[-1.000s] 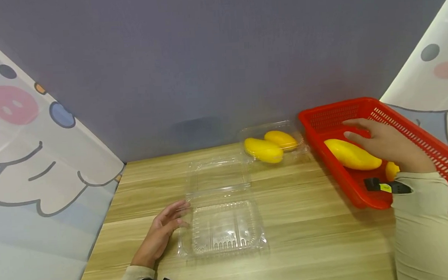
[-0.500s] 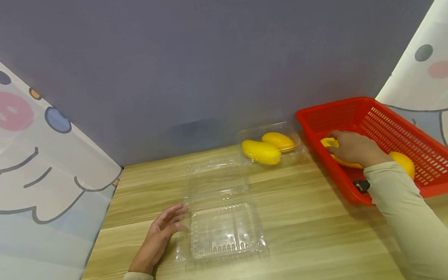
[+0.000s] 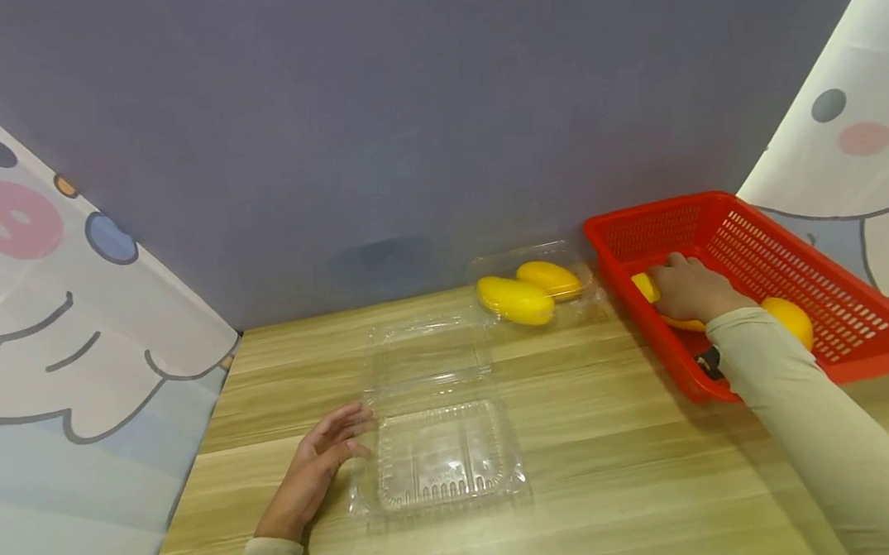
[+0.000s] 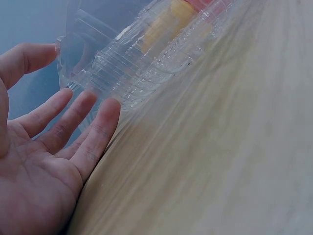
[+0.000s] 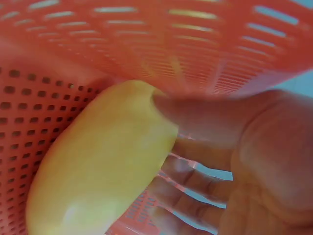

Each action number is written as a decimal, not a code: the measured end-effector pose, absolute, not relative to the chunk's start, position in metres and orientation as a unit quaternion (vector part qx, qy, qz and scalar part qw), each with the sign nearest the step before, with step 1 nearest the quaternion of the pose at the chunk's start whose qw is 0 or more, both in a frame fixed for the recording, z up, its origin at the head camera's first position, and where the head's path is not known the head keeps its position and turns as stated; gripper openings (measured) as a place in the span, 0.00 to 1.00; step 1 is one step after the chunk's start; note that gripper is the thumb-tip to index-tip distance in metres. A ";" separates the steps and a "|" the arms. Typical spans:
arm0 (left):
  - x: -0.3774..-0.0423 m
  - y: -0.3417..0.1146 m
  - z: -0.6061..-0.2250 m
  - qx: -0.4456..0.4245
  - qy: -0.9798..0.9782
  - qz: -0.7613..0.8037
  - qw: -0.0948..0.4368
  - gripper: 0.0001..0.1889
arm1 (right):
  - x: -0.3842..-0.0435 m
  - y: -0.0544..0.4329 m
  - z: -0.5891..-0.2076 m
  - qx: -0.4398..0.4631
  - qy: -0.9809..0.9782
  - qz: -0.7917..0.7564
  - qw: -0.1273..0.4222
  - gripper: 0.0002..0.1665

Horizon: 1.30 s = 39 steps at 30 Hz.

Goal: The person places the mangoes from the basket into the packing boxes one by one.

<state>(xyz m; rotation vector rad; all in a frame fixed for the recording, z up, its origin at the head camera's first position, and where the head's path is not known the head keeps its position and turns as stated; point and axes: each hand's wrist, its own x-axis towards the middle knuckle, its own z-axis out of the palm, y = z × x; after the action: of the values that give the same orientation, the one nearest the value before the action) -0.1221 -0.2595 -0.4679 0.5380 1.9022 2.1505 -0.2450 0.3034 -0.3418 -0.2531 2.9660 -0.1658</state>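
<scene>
My right hand (image 3: pixel 691 287) is down inside the red plastic basket (image 3: pixel 644 327), gripping a yellow mango (image 5: pixel 102 156). In the right wrist view the thumb lies on one side of the fruit's end and the fingers reach round the other. My left hand (image 3: pixel 311 469) rests on the table at the left edge of an unfolded clear plastic clamshell box (image 3: pixel 445 455). Its fingers are loosely bent, and the fingertips (image 4: pixel 110 110) touch the box's edge in the left wrist view. A second mango (image 3: pixel 789 322) in the basket is partly hidden by the right sleeve.
Behind, against the grey wall, another clear clamshell box (image 3: pixel 499 263) holds two mangoes (image 3: pixel 516 300). It stands close to the basket's left side. Everything sits on a wood-grain table (image 3: pixel 594 461), with cartoon-print panels (image 3: pixel 38 345) at both sides.
My right hand has come down leftward into the basket and taken hold of the mango, whose near-left end has tipped up slightly. The left hand and the unfolded box have stayed in place.
</scene>
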 end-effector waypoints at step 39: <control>-0.122 -0.260 -0.470 0.180 0.644 0.735 0.116 0.26 | -0.244 0.327 -0.343 -0.014 0.979 -0.136 0.150 0.37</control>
<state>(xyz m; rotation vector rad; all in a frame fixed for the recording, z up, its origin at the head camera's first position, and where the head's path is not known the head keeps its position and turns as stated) -0.1224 -0.2599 -0.4696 0.5260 1.8866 2.1518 -0.2437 0.3269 -0.3430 -0.0388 2.8129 -0.3905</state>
